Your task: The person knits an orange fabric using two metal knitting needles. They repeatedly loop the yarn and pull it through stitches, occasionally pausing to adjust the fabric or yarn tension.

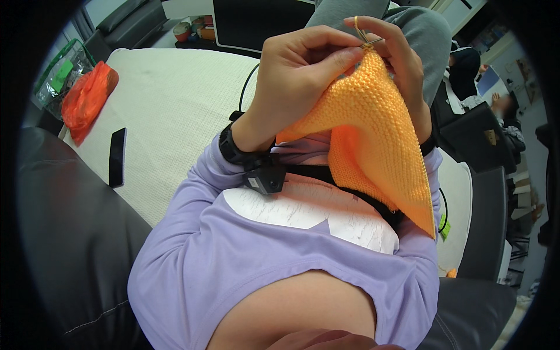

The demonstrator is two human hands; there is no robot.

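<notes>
A yellow-orange knitted piece [372,118] hangs from both hands, its lower corner draping over my lap and right forearm. My left hand [306,65] pinches its gathered top edge between thumb and fingers. From the other side, my right hand [400,57] grips the same edge, its index finger raised. Yellow yarn [357,27] loops over that fingertip and runs down to the stitches. The thin tip of a knitting needle [374,42] pokes out where the hands meet; the rest of it is hidden by fingers and fabric.
A smartphone [117,157] and an orange plastic bag [91,100] lie on the cream sofa cover [175,96] to my left. A black cable [243,85] runs beside my left wrist, which carries a strapped camera [264,179]. Two people [466,72] sit at a table on the right.
</notes>
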